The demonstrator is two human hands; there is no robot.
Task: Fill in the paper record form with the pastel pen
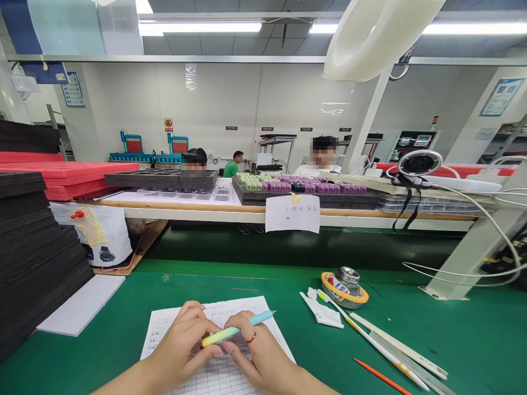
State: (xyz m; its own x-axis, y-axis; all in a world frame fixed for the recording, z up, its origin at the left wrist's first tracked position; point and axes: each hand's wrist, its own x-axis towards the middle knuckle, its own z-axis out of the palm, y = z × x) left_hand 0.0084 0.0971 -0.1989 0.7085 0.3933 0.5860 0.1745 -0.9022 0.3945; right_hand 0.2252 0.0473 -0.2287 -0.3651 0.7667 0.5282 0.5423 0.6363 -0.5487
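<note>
A pen [225, 333] that fades from yellow to light blue is held between my two hands, its tip pointing to the upper right. My left hand [176, 346] pinches the yellow end, near a small red spot. Curled around the middle of the barrel are the fingers of my right hand [260, 351], which wears a thin red ring. Beneath both hands lies a white form sheet [257, 308] with a printed grid and handwriting in its left column; the hands cover much of it.
Right on the green bench [296, 340] are a metal-topped jar [349, 278] inside a yellow tape roll, crumpled white tissue [323, 314], a white brush [379, 344] and an orange stick [381, 376]. Black foam sheets [37, 263] stack left. A shelf carries purple parts [329, 186]; people sit beyond.
</note>
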